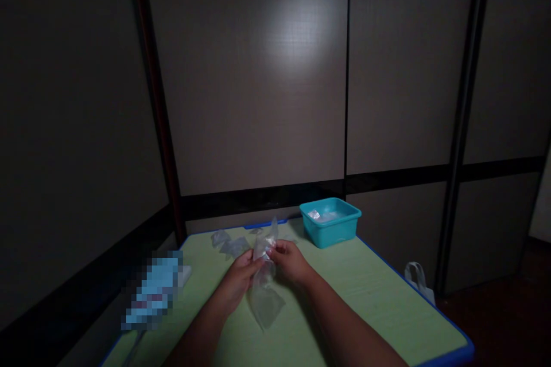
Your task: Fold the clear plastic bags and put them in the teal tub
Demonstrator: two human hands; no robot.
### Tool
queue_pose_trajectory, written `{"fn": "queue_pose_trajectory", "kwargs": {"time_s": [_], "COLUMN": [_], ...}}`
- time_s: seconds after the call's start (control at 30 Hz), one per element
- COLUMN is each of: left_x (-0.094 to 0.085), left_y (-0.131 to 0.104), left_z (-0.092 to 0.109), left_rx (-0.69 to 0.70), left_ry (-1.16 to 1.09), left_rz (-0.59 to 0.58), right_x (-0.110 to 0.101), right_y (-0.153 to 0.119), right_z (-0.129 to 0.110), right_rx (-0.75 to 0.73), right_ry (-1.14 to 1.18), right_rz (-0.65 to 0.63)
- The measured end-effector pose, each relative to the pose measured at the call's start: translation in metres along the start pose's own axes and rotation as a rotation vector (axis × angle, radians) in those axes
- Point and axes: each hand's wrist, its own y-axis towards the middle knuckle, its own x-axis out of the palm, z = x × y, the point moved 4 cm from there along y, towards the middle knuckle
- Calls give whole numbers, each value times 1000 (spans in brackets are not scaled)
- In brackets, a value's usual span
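Both hands meet over the middle of a light green table and grip a clear plastic bag (267, 298). My left hand (237, 280) pinches the bag from the left side, thumb on top. From the right, my right hand (289, 259) has its thumb and fingers closed on the upper part of the same bag. Something shiny shows between the fingers, too small to make out. The bag's lower end hangs down toward me. Just behind my left hand, crumpled clear plastic bags (235, 246) lie on the table.
A turquoise basket (331, 235) with shiny clear packets inside stands at the table's back right corner. A blurred blue item (155, 289) is at the left edge. The green table (365, 292) has a blue rim. A white bag (419, 281) is beyond its right edge; cabinet panels rise behind.
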Motion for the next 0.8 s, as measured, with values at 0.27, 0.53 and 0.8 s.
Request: {"fn": "queue_pose_trajectory", "kwargs": {"time_s": [0.27,0.53,0.8], "left_x": [-10,-27,4], "left_y": [3,5,8], "left_z": [2,8,-6], "left_rx": [-16,121,189], "left_ry": [-93,-19,329], "left_rz": [104,315,7], "right_x": [-12,-28,-2], "right_y": [2,1,-3], "right_z": [-1,-11,-4], "right_rx": [-25,-62,50], "right_ry": [-93,-143,-7], "right_rz": [147,341,37]}}
